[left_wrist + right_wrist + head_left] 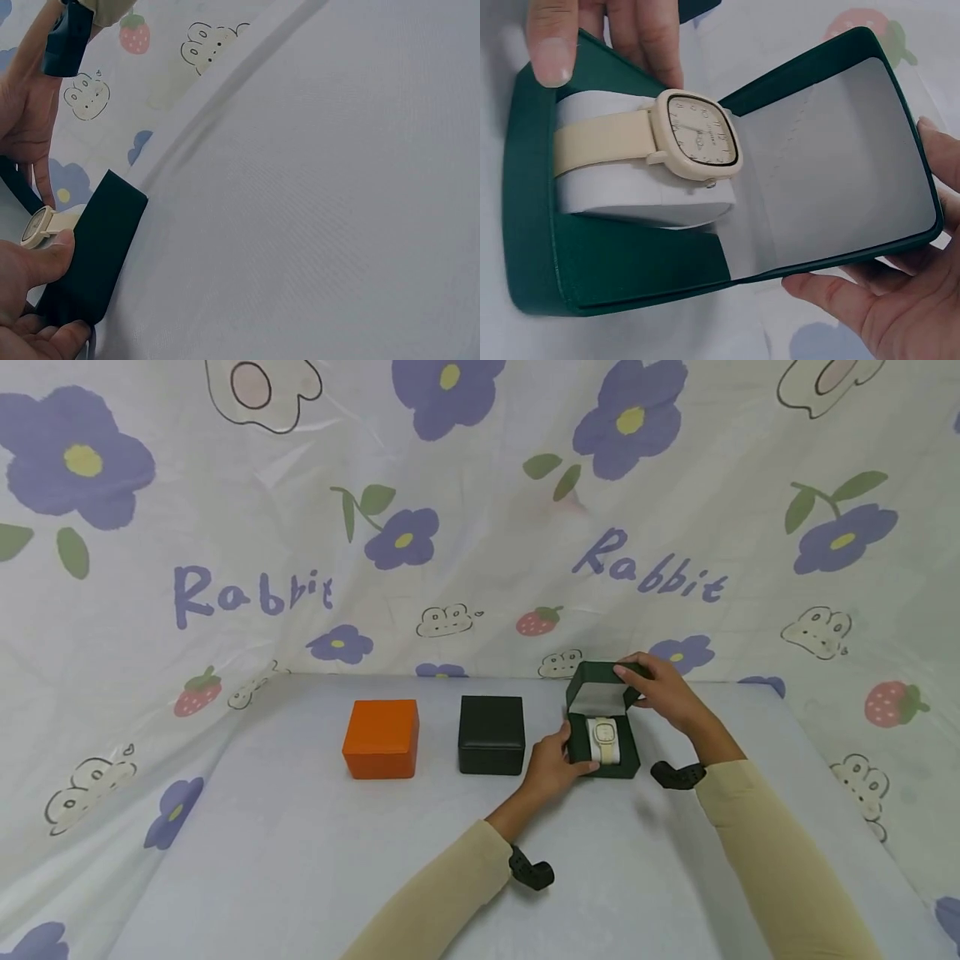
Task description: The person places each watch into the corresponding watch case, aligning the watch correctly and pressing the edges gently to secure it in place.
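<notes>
A dark green watch box (626, 762) stands at the right of the table with its hinged lid (832, 165) raised. Inside, a cream wristwatch (697, 135) with a squarish dial is wrapped round a white cushion (645, 201). My left hand (552, 767) grips the left front corner of the base, the thumb over the front rim in the left wrist view. With my right hand (667, 695) I hold the lid by its right side, thumb and fingers at its edge in the right wrist view.
To the left of the watch box stands a closed black box (491, 735), and farther left a closed orange box (381, 739). All three are on a white table (300, 860). Behind it hangs a patterned cloth (480, 543). Each wrist wears a black camera mount (678, 775).
</notes>
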`<state>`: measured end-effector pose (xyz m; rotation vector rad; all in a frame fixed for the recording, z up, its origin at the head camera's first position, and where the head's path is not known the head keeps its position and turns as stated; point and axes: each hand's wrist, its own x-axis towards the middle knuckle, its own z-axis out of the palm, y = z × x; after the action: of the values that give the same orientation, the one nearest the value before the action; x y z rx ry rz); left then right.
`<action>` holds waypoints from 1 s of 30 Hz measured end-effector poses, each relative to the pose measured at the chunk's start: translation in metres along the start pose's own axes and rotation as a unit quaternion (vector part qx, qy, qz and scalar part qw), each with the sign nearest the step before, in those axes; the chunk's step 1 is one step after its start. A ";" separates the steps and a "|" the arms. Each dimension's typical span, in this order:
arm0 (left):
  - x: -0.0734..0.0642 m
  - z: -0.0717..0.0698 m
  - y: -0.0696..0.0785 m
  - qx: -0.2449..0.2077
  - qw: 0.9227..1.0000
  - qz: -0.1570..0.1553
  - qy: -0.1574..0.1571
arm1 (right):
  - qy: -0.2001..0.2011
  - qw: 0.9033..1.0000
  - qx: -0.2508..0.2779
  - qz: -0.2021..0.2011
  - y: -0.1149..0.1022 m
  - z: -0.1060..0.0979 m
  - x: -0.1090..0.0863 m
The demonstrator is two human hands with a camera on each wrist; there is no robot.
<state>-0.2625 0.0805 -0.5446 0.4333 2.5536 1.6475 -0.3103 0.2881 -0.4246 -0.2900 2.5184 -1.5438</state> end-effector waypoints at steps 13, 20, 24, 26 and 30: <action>-0.002 -0.003 0.001 -0.026 1.000 0.011 -0.001 | 0.005 0.999 -0.013 -0.033 0.012 0.005 -0.012; 0.000 -0.001 -0.001 -0.025 1.000 0.018 0.002 | 0.015 0.999 -0.003 -0.048 0.018 0.006 -0.014; 0.000 -0.001 -0.001 -0.027 1.000 0.006 0.004 | 0.025 0.998 -0.012 -0.061 0.021 0.008 -0.016; 0.000 -0.001 0.000 -0.024 1.000 0.003 0.006 | 0.034 0.997 -0.021 -0.066 0.022 0.010 -0.019; 0.000 -0.002 0.001 -0.018 1.000 0.001 0.008 | 0.053 0.995 -0.036 -0.075 0.025 0.013 -0.023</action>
<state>-0.2627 0.0790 -0.5430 0.4226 2.5301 1.7023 -0.2868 0.2945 -0.4519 -0.4277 2.6941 -1.5626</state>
